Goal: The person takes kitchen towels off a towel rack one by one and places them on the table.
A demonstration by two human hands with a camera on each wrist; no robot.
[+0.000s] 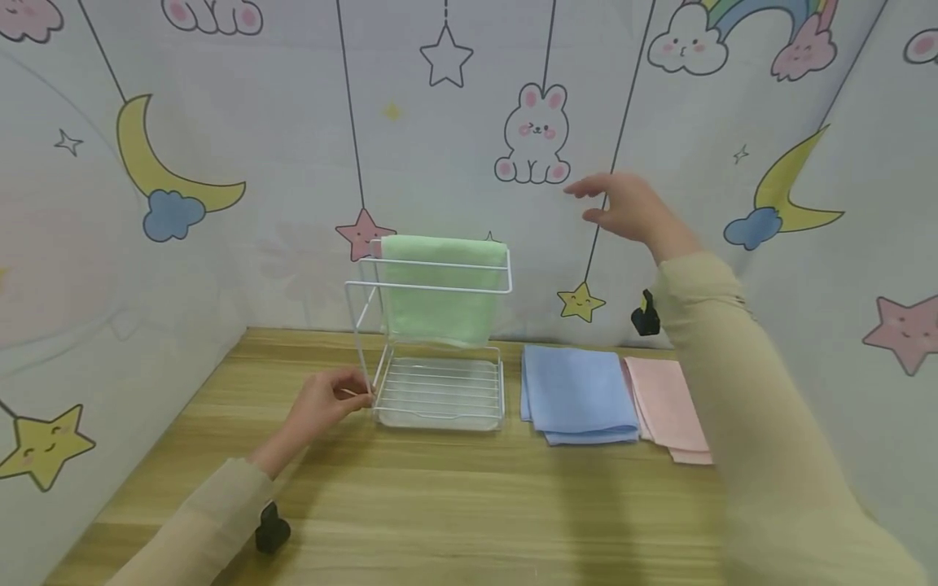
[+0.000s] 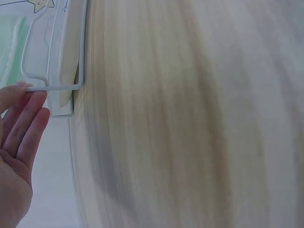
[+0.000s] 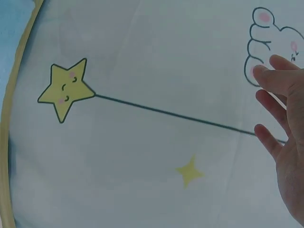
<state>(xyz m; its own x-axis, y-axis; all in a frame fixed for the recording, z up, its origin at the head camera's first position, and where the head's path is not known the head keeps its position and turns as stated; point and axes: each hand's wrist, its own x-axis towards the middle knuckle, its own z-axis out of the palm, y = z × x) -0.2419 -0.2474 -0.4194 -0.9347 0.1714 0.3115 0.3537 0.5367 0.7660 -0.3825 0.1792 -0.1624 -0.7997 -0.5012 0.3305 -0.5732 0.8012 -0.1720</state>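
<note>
A white wire rack stands on the wooden table, with a clear tray at its base. Over its rear top rail hangs a light green cloth. My left hand is at the rack's lower left side. In the left wrist view, thumb and fingers of that hand pinch the white wire. Raised in the air to the right of the rack, my right hand holds nothing, its fingers apart and relaxed. The right wrist view shows this hand against the printed wall.
Right of the rack lies a folded blue cloth, and beside it a folded pink cloth, partly hidden by my right sleeve. A wall sheet with cartoon prints rises behind the table.
</note>
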